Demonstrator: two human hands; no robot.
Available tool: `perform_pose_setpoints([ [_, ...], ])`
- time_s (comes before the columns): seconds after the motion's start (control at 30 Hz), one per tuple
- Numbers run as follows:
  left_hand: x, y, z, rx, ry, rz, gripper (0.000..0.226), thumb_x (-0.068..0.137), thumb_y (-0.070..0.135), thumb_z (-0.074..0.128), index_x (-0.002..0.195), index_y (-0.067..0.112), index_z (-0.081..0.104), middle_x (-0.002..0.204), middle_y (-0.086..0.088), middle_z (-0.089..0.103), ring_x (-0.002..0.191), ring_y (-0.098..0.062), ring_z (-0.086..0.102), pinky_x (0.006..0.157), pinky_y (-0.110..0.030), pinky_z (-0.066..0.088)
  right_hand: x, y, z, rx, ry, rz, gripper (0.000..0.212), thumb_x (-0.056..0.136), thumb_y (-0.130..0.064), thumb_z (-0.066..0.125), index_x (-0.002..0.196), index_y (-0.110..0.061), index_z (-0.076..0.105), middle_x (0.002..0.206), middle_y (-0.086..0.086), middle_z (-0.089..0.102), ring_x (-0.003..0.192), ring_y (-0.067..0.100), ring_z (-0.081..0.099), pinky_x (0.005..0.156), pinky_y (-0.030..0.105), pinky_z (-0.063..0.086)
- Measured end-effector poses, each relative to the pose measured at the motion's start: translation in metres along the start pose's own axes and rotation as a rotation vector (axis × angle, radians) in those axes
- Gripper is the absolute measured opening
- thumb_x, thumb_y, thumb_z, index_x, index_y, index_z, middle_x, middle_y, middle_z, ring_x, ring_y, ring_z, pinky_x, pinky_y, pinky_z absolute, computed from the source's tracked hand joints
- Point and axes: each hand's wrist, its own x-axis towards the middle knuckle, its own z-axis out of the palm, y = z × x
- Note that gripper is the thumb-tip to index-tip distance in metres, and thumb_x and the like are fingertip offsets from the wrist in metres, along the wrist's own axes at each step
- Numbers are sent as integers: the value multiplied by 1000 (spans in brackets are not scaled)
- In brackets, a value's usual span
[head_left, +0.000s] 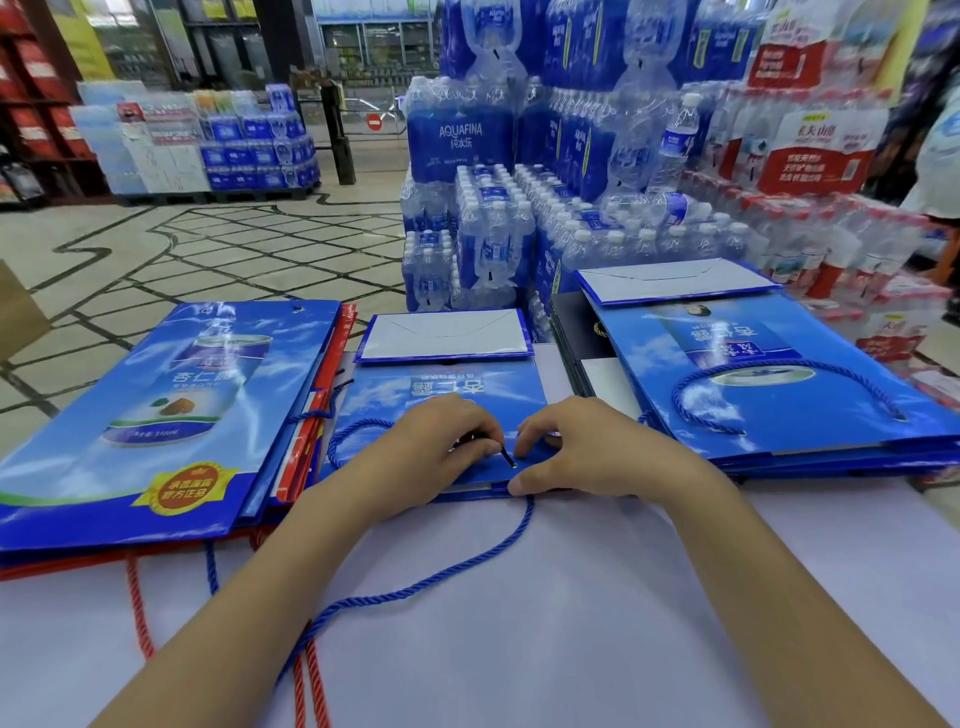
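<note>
Blue cord (431, 584) trails over the desk (571, 623) up to both hands: the left hand (436, 441) pinches the cord's black tip at a hole in the flat blue bag (441, 384); the right hand (587, 447), just beside it, grips the bag's near edge.

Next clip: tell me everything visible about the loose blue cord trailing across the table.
The blue cord is twisted rope, slack, curving over the pale table from beside the left forearm up to the near edge of the flat blue bag, where it passes under the thumb of the right hand. The stiff black tip pinched by the left hand at the bag's eyelet looks like its end.
</note>
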Motion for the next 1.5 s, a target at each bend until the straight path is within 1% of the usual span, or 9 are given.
perform_pose_setpoints([
  [0.17, 2, -3, 4, 33, -19, 45, 12, 97, 24, 56, 100, 26, 67, 82, 27, 49, 86, -2, 44, 78, -19, 39, 0, 0, 0, 2, 17, -5, 38, 65, -54, 83, 96, -34, 72, 110, -17, 62, 101, 5, 58, 89, 29, 50],
  [0.3, 3, -4, 6, 35, -22, 86, 15, 97, 20, 56, 102, 24, 69, 79, 27, 47, 85, 1, 42, 76, -13, 34, -5, -3, -3, -12, 54, -9, 33, 68, -53, 83, 92, -33, 72, 96, -15, 57, 82, 1, 53, 66, 22, 42],
  [0.43, 4, -5, 8, -11, -29, 73, 18, 97, 22, 55, 105, 25, 71, 85, 22, 53, 89, 0, 44, 78, -13, 35, -7, -7, -5, 6, 100, 3, 31, 66, -52, 84, 80, -27, 72, 89, -11, 63, 85, 7, 60, 72, 29, 54],
  [0.6, 2, -7, 4, -101, -90, 26, 23, 100, 27, 49, 109, 33, 69, 91, 17, 60, 94, -4, 50, 83, -21, 40, -9, -11, -6, -28, 167, -4, 35, 70, -51, 82, 76, -20, 67, 80, -7, 61, 71, 8, 54, 55, 22, 38],
  [0.8, -5, -6, -3, -161, -185, 31, 32, 96, 20, 55, 124, 35, 63, 111, 15, 61, 104, -5, 52, 85, -18, 42, -12, -14, -6, -57, 226, -8, 33, 77, -49, 77, 78, -17, 66, 79, -5, 62, 75, 14, 54, 63, 29, 45],
  [0.9, -2, -6, -2, -199, -149, 30, 29, 101, 24, 50, 124, 33, 64, 109, 11, 61, 104, -7, 53, 86, -18, 42, -16, -22, -2, -304, 370, -34, 35, 84, -55, 66, 79, -22, 56, 86, -7, 55, 82, 16, 51, 71, 33, 44],
  [1.07, -1, -6, 1, -213, -143, -10, 29, 102, 24, 46, 125, 29, 63, 107, 11, 60, 103, -7, 53, 91, -25, 43, -32, -28, 22, -446, 463, 38, 36, 98, -53, 43, 90, -24, 62, 96, -3, 58, 91, 22, 57, 68, 31, 29],
  [1.2, -1, -8, 2, -177, -144, -13, 31, 103, 21, 42, 125, 31, 60, 110, 14, 58, 106, -6, 50, 97, -33, 42, -36, -26, 32, -428, 563, 71, 32, 100, -49, 41, 100, -24, 60, 101, -4, 57, 89, 24, 60, 66, 31, 31],
  [1.5, -2, -5, 3, -148, -156, 3, 37, 104, 16, 39, 135, 27, 55, 120, 12, 53, 112, 0, 41, 98, -15, 33, -25, -19, 47, -431, 575, 118, 37, 103, -44, 38, 87, -22, 63, 88, 2, 67, 82, 29, 60, 64, 32, 30],
])
